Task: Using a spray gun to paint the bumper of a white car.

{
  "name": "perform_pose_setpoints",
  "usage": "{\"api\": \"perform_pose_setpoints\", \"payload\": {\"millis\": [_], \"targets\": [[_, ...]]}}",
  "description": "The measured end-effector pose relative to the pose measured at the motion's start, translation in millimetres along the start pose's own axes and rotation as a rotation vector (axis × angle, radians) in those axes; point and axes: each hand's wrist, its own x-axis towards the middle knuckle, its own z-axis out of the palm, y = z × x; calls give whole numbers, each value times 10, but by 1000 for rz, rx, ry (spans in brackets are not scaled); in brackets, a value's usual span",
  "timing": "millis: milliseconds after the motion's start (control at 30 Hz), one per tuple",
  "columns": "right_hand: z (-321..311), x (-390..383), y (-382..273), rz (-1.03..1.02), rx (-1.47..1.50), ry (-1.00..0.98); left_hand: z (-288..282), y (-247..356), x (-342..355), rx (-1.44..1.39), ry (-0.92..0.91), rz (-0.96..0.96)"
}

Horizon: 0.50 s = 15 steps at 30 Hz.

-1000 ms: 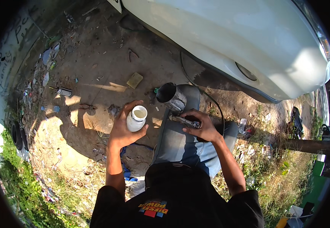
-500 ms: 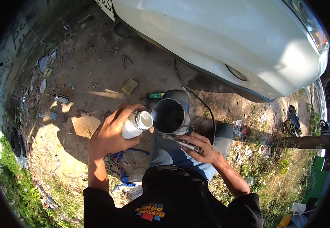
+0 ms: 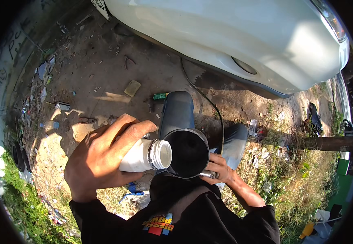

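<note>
A single head-worn fisheye looks steeply down, close over the lap, its bent rim probably blurring edges.

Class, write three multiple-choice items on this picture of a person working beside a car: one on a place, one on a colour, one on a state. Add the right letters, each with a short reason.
1. Where is the mouth of the bottle?
A. beside the rim of the dark tube
B. lying on the ground
C. on the car

2. What colour is the bottle?
A. green
B. white
C. red

3. How is the bottle held?
A. upright
B. tipped on its side
C. upside down, mouth to the ground

Answers:
1 A: the white bottle in the left hand has its mouth next to the rim of the dark tube, which the right hand steadies from below.
2 B: its body and threaded neck show white.
3 B: the bottle lies sideways, its mouth pointing toward the tube.
</note>
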Motion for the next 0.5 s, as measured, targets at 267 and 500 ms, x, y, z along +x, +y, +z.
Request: {"api": "perform_pose_setpoints", "payload": {"millis": [267,500], "targets": [[-11,1,-14,16,-7,18,-45,167,18,143,-68,0],[-16,-39,11,6,7,27,-65,122,22,220,-106,40]]}}
